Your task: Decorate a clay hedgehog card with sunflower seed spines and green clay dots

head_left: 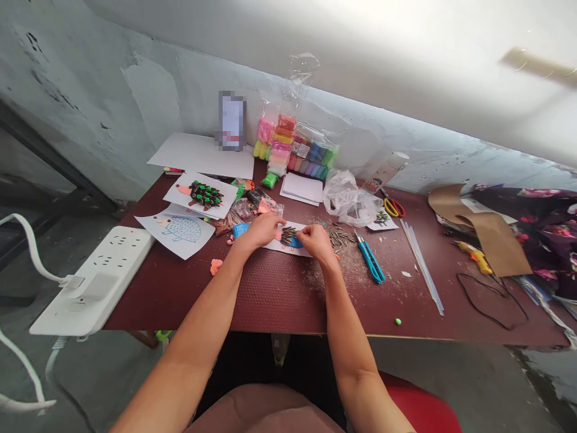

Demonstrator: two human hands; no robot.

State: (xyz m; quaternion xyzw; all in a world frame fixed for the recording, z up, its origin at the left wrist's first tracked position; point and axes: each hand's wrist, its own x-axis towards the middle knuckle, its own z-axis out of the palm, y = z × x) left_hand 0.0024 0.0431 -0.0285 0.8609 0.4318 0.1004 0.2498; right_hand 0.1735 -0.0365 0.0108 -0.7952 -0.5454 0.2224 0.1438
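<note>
A small white card [301, 251] lies on the table, bearing a hedgehog picture [288, 236] with a blue clay body and dark, slender, seed-like spines. My left hand [264, 230] rests at the card's left side, fingers stretched over its edge. Over the right end of the hedgehog, my right hand [316, 240] has thumb and fingertips pinched together; whatever is between them is too small to make out. Beside that hand is a loose pile of seed-like pieces [341, 236]. Blue clay in a wrapper [240, 230] sits just left of my left hand.
Teal-handled cutters [370, 261], red-and-yellow scissors [394, 207] and clear glue sticks [421, 264] lie to the right. A yellow glue gun [480, 260] is farther over. Bagged coloured clay [288, 150] stands behind. Hedgehog sheets [178, 231] and a power strip [112, 264] are left.
</note>
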